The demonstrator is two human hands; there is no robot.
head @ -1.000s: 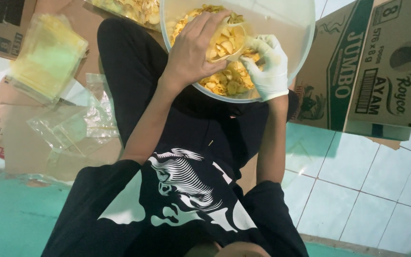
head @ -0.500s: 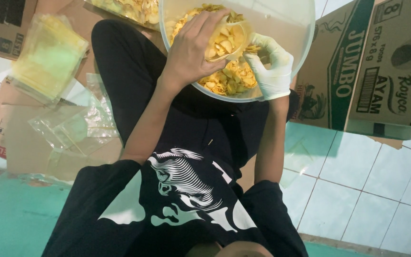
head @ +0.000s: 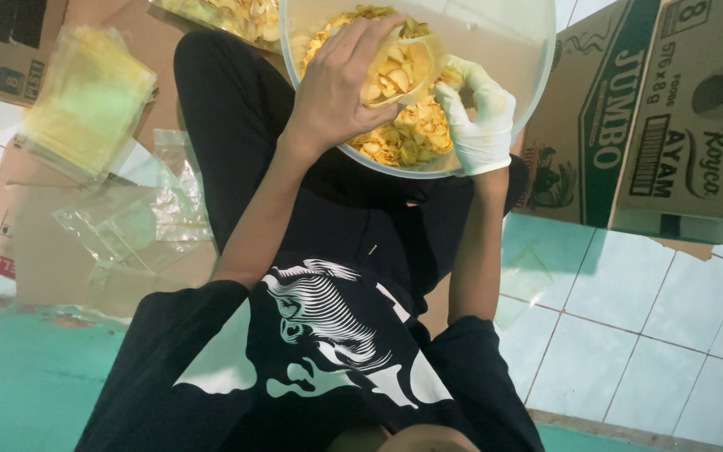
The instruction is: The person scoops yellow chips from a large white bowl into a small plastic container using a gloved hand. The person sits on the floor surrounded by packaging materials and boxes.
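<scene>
Clear pouch (head: pixel 402 74) about half full of chips, left hand (head: pixel 340 79) gripping it open, gloved right hand (head: pixel 477 113) pinching chips (head: pixel 403 138) from basin (head: pixel 537 50).

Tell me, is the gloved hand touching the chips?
Touching: in the head view the gloved right hand rests its fingers in the chips inside the bowl.

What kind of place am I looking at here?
Probably a home or small-workshop snack packing spot on a tiled floor: a big bowl of yellow chips, a stack of clear bags, and cardboard cartons around.
</scene>
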